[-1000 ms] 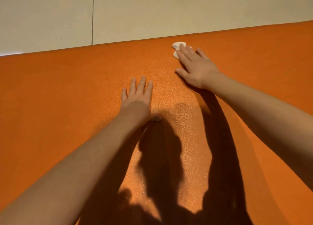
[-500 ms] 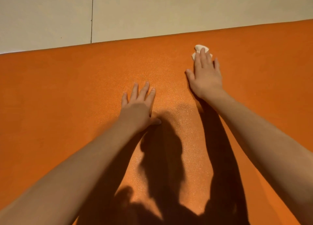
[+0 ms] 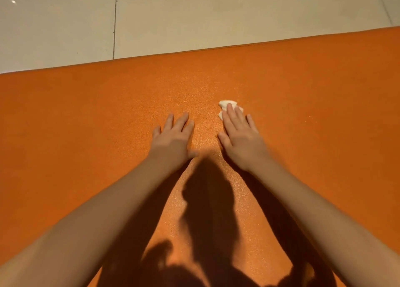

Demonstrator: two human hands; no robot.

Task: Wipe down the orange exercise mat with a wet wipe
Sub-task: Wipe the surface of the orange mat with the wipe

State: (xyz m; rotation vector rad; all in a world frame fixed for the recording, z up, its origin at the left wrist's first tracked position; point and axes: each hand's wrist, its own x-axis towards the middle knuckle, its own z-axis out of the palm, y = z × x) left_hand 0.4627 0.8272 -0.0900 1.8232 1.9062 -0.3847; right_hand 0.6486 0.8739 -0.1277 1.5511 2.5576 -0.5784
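The orange exercise mat fills most of the view. Its far edge runs across the upper part. My right hand lies flat on the mat, straight fingers pressing a small crumpled white wet wipe that sticks out past the fingertips. My left hand rests palm down on the mat just left of it, fingers straight, holding nothing. Both forearms reach in from the bottom of the view.
Beyond the mat's far edge lies a pale tiled floor with a dark grout line at upper left. Dark shadows of my arms and head fall on the near part of the mat.
My right hand has drawn the wipe back from the mat's far edge toward me and leftward, ending beside my left hand. The left hand stays planted on the mat.
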